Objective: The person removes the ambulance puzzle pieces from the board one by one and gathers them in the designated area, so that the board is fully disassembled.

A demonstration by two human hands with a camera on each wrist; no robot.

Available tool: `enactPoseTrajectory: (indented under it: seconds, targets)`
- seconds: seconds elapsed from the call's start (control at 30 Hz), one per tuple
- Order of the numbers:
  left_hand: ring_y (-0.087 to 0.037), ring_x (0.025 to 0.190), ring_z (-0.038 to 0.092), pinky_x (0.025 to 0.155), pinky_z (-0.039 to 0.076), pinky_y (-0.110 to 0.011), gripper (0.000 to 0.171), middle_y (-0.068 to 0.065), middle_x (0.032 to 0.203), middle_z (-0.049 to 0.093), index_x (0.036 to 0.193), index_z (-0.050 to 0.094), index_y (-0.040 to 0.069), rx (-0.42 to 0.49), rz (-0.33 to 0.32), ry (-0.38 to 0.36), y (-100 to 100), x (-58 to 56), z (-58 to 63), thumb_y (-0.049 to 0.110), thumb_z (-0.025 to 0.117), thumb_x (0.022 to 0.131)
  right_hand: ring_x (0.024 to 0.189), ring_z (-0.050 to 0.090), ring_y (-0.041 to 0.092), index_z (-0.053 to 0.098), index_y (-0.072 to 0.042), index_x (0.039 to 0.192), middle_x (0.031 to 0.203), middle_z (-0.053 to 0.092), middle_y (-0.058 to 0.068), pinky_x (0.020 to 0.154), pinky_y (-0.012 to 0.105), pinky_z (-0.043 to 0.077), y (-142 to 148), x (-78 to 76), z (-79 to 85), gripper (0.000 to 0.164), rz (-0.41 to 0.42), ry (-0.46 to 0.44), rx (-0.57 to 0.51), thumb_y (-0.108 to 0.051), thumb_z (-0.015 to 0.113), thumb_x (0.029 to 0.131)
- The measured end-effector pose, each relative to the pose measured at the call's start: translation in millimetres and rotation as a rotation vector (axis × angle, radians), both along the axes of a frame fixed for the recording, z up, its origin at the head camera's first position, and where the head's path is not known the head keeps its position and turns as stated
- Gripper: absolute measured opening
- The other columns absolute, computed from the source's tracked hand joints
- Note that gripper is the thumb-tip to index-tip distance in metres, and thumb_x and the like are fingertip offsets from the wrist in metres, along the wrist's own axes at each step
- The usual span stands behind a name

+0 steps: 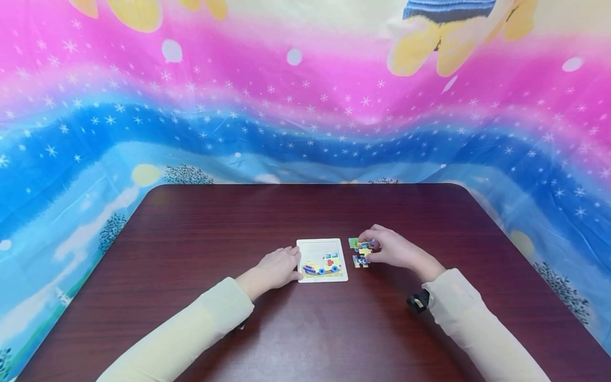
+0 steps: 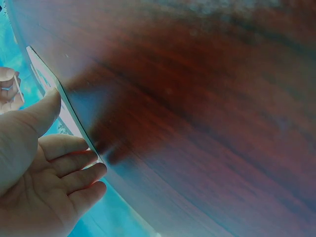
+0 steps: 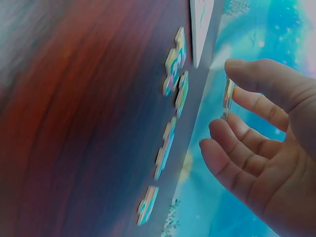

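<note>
A white-framed jigsaw tray (image 1: 346, 265) lies mid-table, partly filled with a picture of a yellow vehicle with blue wheels; its upper part is bare white. My left hand (image 1: 277, 268) rests at the tray's left edge, thumb and fairly straight fingers touching the rim. To the right of the tray, my right hand (image 1: 393, 248) pinches a thin jigsaw piece (image 3: 228, 100) between thumb and fingers, above the table. Several loose jigsaw pieces (image 3: 168, 148) lie under and beside that hand, partly covered by it in the head view.
The dark red-brown wooden table (image 1: 229, 212) has rounded far corners. A printed cloth (image 1: 296, 106) in pink and blue with snowflakes hangs behind and around it. A black wrist device (image 1: 418, 301) sits below the right cuff.
</note>
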State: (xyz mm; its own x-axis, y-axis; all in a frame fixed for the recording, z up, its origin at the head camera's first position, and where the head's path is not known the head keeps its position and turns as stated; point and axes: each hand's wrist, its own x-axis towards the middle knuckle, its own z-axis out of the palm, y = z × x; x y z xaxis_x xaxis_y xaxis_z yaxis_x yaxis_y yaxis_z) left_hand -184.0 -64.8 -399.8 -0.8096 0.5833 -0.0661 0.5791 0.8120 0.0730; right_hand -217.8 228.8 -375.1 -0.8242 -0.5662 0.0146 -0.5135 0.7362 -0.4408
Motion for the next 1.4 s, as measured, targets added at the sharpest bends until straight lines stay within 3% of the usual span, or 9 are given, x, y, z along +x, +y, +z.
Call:
enactPoseTrajectory:
  seconds: [0.8,0.9,1.07,1.4]
  targets:
    - [-0.031,0.123,0.042,0.103,0.033,-0.038,0.054,-0.017,0.134,0.046,0.124,0.052,-0.004,-0.022,0.015,-0.018,1,-0.5,0.3,0.034,0.063,0.087,0.07,0.047,0.017,0.061,-0.009,0.102,0.095,0.05,0.005,0.06,0.029,0.043,31,3.2,-16.5,0.029,-0.043,-0.056,0.073,-0.006,0.073,0.076]
    - [-0.031,0.123,0.042,0.103,0.033,-0.038,0.054,-0.017,0.134,0.046,0.124,0.052,-0.004,-0.02,0.013,-0.019,1,-0.6,0.4,0.033,0.063,0.087,0.089,0.051,0.029,0.061,-0.01,0.102,0.102,0.054,0.009,0.065,0.033,0.044,31,2.7,-16.9,0.029,-0.048,-0.071,0.089,-0.006,0.073,0.076]
    - [-0.031,0.123,0.043,0.103,0.034,-0.038,0.053,-0.017,0.133,0.046,0.123,0.053,-0.004,-0.014,0.011,-0.017,1,-0.3,0.1,0.033,0.063,0.086,0.119,0.036,0.042,0.062,-0.01,0.103,0.114,0.055,0.014,0.074,0.039,0.043,30,2.1,-16.9,0.03,-0.06,-0.092,0.121,-0.007,0.073,0.076]
    - [-0.032,0.122,0.044,0.102,0.034,-0.039,0.051,-0.018,0.132,0.047,0.121,0.054,-0.003,-0.004,0.005,-0.009,1,0.3,0.4,0.032,0.064,0.086,0.112,0.039,0.039,0.062,-0.01,0.103,0.111,0.054,0.011,0.072,0.037,0.043,31,1.6,-16.8,0.03,-0.048,-0.103,0.132,-0.007,0.074,0.075]
